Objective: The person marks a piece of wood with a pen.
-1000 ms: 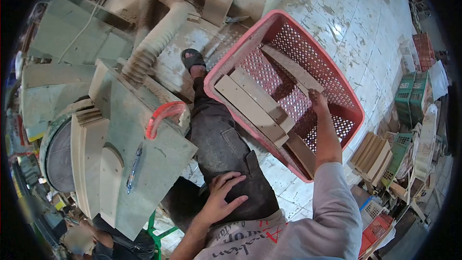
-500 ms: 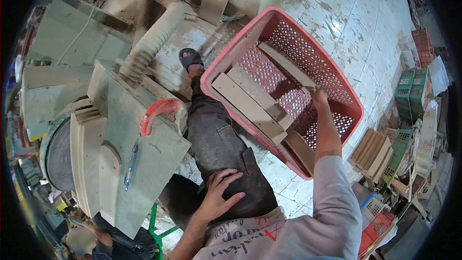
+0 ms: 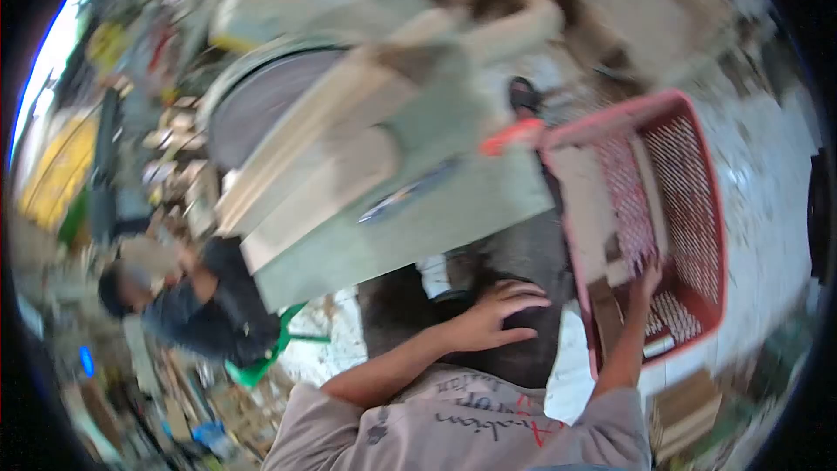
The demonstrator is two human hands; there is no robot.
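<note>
My left hand [image 3: 499, 316] lies on my dark-trousered thigh [image 3: 523, 253] with fingers spread, holding nothing. Reaching into the pink plastic basket [image 3: 720, 262], my right hand [image 3: 647, 277] is at the near end of a long wooden board [image 3: 649, 183] along the inner side. Motion blur hides whether its fingers grip that board. More wooden pieces [image 3: 582, 201] lie against the basket's left side, and another board [image 3: 605, 314] sits nearer to me.
Left of the basket is a pale green tabletop [image 3: 488, 209] with a pen [image 3: 408, 194], curved wooden pieces [image 3: 349, 170] and a red-orange handle [image 3: 511, 136]. A round disc [image 3: 270, 109] stands beyond. Another person [image 3: 205, 296] sits at the left. Stacked boards [image 3: 687, 410] lie at lower right.
The view has swung left, so the basket appears farther right and the tabletop more central, blurred. My left hand stays on the thigh; my right hand remains in the basket by the board's end.
</note>
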